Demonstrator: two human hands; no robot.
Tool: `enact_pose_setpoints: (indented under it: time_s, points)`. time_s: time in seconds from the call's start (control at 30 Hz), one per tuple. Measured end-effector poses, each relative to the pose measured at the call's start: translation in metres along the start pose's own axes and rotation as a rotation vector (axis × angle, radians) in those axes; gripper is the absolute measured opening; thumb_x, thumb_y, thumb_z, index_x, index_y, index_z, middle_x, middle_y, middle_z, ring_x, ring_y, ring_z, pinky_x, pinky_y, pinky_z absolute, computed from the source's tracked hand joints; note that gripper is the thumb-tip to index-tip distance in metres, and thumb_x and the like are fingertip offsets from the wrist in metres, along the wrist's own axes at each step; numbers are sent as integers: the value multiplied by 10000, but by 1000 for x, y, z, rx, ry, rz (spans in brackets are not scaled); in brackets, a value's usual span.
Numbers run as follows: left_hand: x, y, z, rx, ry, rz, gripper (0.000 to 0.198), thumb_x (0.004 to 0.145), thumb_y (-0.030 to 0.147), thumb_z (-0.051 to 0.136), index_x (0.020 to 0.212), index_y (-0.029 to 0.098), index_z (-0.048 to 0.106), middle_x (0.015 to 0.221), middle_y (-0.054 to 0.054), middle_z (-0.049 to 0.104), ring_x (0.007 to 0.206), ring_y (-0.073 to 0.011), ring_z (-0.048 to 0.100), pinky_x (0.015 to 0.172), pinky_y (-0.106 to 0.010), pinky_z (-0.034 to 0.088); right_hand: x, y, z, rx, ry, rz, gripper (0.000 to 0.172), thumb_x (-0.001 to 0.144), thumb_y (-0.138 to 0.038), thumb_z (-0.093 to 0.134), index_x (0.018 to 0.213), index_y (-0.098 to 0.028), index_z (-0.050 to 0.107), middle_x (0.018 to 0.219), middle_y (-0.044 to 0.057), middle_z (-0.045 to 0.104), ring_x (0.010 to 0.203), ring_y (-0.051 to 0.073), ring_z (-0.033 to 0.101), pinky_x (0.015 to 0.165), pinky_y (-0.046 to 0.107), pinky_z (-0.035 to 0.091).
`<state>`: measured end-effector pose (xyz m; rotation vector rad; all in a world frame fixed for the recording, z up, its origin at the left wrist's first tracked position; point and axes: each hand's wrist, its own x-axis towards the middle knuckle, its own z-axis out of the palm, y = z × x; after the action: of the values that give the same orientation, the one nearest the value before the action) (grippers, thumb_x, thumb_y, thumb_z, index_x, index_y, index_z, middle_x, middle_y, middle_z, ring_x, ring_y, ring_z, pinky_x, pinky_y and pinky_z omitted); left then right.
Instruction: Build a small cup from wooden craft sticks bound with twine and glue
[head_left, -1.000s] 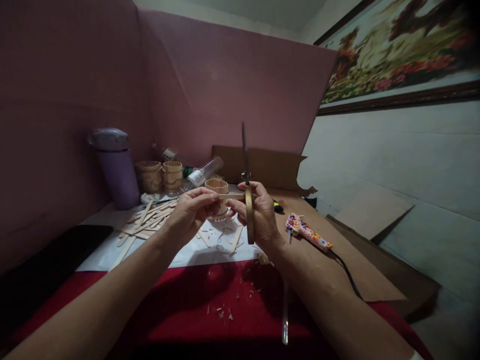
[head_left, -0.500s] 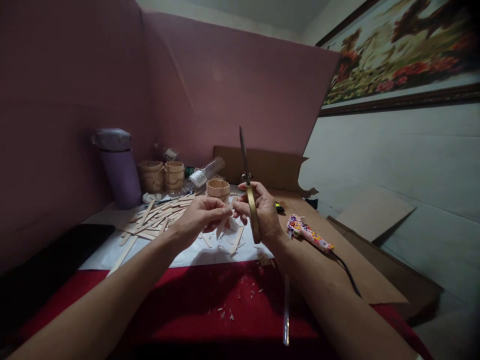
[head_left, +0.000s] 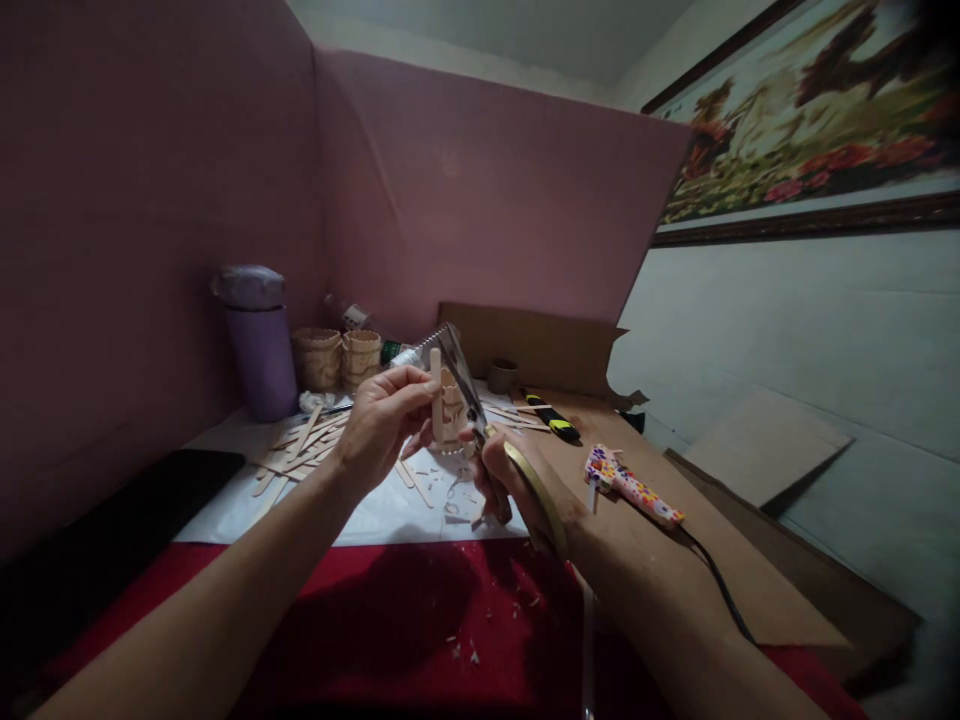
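A craft stick (head_left: pixel 436 385) stands upright, pinched between the thumb and fingers of my left hand (head_left: pixel 390 415). My right hand (head_left: pixel 506 475) grips a pair of scissors (head_left: pixel 551 505) by the gold handles. The blades point up and lean left, close to the right side of the stick; whether they touch it I cannot tell. Just behind the stick is a small cup made of craft sticks (head_left: pixel 451 410), partly hidden by it. Loose craft sticks (head_left: pixel 322 435) lie heaped on the white sheet (head_left: pixel 360 515) left of my left hand.
Two wooden cups (head_left: pixel 319 358) and a purple tumbler (head_left: pixel 259 345) stand at the back left. On the right, a flower-patterned glue gun (head_left: pixel 634 485) with a black cord and a black-yellow utility knife (head_left: pixel 553 418) rest on cardboard (head_left: pixel 720 560). Wood scraps dot the red cloth (head_left: pixel 375 620).
My right hand has turned the scissors from upright to leaning left, bringing the blades near the stick. The stick is now raised upright in my left hand. The view has shifted slightly.
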<state>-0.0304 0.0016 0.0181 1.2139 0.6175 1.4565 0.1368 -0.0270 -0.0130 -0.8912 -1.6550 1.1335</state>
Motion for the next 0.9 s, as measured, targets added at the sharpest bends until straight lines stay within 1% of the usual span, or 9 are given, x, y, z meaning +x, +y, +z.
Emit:
enact_pose_setpoints:
  time_s: [0.07, 0.13, 0.3, 0.43, 0.53, 0.73, 0.9]
  points:
    - [-3, -2, 2, 8, -43, -1, 220, 685, 273, 736, 670, 159, 548, 493, 4, 594, 338, -87, 479, 312, -173, 284, -5, -3, 2, -35, -50, 20, 792, 666, -899, 446, 966, -172, 540, 580, -77, 422, 428, 71, 383, 384, 200, 387]
    - [-4, -3, 2, 5, -62, -2, 213, 705, 274, 722, 674, 161, 544, 509, -7, 613, 339, -93, 488, 308, -175, 291, -8, -6, 1, -65, -76, 23, 823, 657, -903, 452, 999, -161, 545, 584, -76, 410, 461, 76, 382, 410, 202, 403]
    - [-4, -6, 0, 3, -75, -8, 190, 720, 259, 700, 679, 167, 539, 517, -9, 629, 328, -100, 486, 287, -178, 299, -6, -3, -2, -80, -92, 28, 868, 621, -910, 484, 1050, -158, 555, 626, -58, 432, 496, 79, 376, 405, 190, 374]
    - [-4, -5, 1, 0, -55, -2, 184, 694, 248, 699, 665, 170, 534, 472, 13, 593, 308, -93, 457, 281, -181, 317, -5, 2, -1, -82, -97, 26, 801, 679, -860, 511, 1067, -161, 560, 622, -60, 425, 482, 77, 361, 389, 189, 361]
    - [-4, -3, 2, 4, -59, -5, 198, 681, 252, 703, 643, 170, 528, 440, 30, 562, 284, -76, 416, 272, -177, 310, -7, -1, 1, -93, -89, 43, 758, 734, -830, 478, 1078, -158, 550, 627, -62, 415, 485, 78, 363, 398, 189, 361]
    - [-4, -1, 2, 36, -82, 1, 257, 685, 300, 730, 625, 170, 517, 423, 32, 552, 273, -68, 396, 269, -169, 289, -9, -4, 2, -62, -120, 48, 840, 684, -879, 462, 1107, -156, 522, 654, -66, 399, 509, 78, 350, 441, 208, 395]
    - [-2, -6, -1, 49, -63, -19, 225, 698, 295, 717, 661, 172, 533, 433, 39, 542, 283, -66, 384, 272, -165, 253, -7, -1, 1, -86, -120, 41, 901, 638, -924, 429, 1095, -153, 522, 632, -71, 396, 484, 75, 332, 418, 206, 340]
